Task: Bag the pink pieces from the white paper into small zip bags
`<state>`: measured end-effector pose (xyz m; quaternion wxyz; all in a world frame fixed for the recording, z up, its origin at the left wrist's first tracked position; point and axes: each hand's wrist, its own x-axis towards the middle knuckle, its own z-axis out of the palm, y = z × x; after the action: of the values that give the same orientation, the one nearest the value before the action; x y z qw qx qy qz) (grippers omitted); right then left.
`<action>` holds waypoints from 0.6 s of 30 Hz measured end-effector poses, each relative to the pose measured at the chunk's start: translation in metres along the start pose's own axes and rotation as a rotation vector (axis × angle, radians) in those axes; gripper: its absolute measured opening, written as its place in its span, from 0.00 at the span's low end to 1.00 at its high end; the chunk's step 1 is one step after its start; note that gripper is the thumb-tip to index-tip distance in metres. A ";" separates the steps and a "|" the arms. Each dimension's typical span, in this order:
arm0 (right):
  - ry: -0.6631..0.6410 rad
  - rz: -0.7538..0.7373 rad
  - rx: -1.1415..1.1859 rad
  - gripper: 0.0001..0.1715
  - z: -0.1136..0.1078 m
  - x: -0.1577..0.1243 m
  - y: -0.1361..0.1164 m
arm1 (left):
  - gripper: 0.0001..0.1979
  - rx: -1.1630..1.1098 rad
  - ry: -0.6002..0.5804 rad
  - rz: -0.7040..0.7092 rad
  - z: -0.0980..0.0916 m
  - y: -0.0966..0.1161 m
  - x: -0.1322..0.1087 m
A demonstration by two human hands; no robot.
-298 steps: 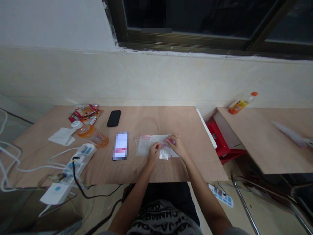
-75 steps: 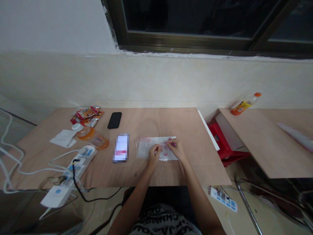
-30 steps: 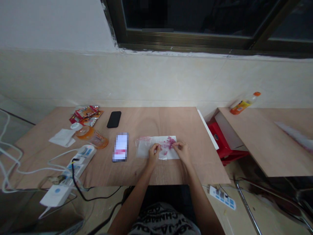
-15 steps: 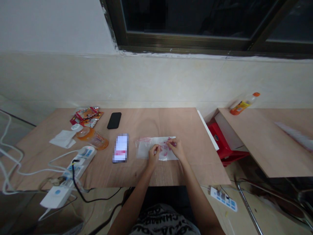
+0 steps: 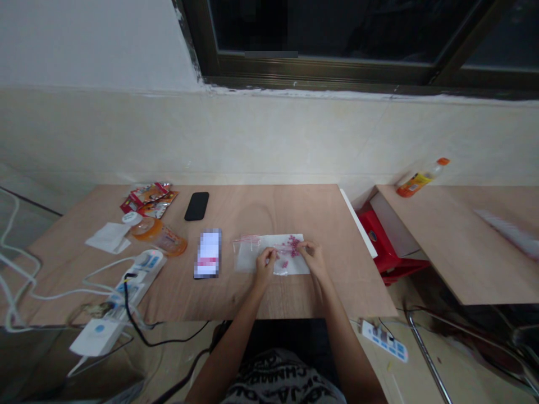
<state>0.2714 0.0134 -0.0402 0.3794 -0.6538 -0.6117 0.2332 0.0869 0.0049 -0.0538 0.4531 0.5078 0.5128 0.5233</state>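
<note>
Small dark-pink beads (image 5: 293, 245) lie in a loose cluster on a white sheet (image 5: 300, 269), with a few more nearer me. My left hand (image 5: 265, 265) is closed at the sheet's middle, thumb and fingers pinching the edge of a small clear plastic bag (image 5: 281, 272). At the right side of the bead cluster is my right hand (image 5: 314, 257), its thumb and fingertips drawn together. Whatever they may hold is too small to make out. A clear zip bag (image 5: 246, 258) with a red seal line lies flat to the left of my left hand.
Left of the bags are a lit phone (image 5: 208, 252), a black phone (image 5: 197, 206), an orange drink bottle (image 5: 158, 235) on its side, snack packets (image 5: 151, 199), a tissue (image 5: 108, 238) and a power strip (image 5: 138, 280) with cables. A red stool (image 5: 379, 247) stands between the tables.
My right hand has moved a little to the right, off the bead cluster, which now shows more fully. My left hand has stayed in place.
</note>
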 end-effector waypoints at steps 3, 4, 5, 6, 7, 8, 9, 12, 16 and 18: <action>0.029 0.035 -0.073 0.16 -0.006 -0.008 0.013 | 0.14 0.001 -0.002 0.006 0.000 -0.001 -0.001; 0.036 0.047 -0.109 0.16 -0.008 -0.011 0.016 | 0.14 0.002 -0.002 0.007 0.000 -0.002 -0.001; 0.038 0.055 -0.145 0.16 -0.009 -0.013 0.019 | 0.14 0.004 -0.004 0.007 0.000 -0.002 -0.001; 0.038 0.061 -0.179 0.16 -0.010 -0.015 0.021 | 0.14 0.007 -0.006 0.008 -0.001 -0.003 -0.001; 0.037 0.063 -0.209 0.16 -0.011 -0.017 0.022 | 0.14 0.009 -0.006 0.008 -0.001 -0.003 -0.001; 0.035 0.064 -0.237 0.16 -0.012 -0.018 0.022 | 0.15 0.011 -0.007 0.008 -0.001 -0.003 0.000; 0.033 0.065 -0.262 0.16 -0.012 -0.019 0.022 | 0.15 0.013 -0.006 0.006 -0.001 -0.003 0.000; 0.031 0.067 -0.327 0.16 -0.011 -0.019 0.019 | 0.15 0.016 0.004 -0.002 0.000 -0.002 0.000; 0.021 0.083 -0.396 0.14 -0.008 -0.017 0.015 | 0.15 0.017 0.009 -0.006 0.000 -0.001 -0.001; 0.018 0.090 -0.422 0.13 -0.007 -0.016 0.013 | 0.14 0.018 0.004 -0.003 0.000 -0.002 -0.001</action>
<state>0.2824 -0.0034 -0.0492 0.2287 -0.7473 -0.6140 0.1109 0.0866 0.0044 -0.0555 0.4481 0.5100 0.5194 0.5190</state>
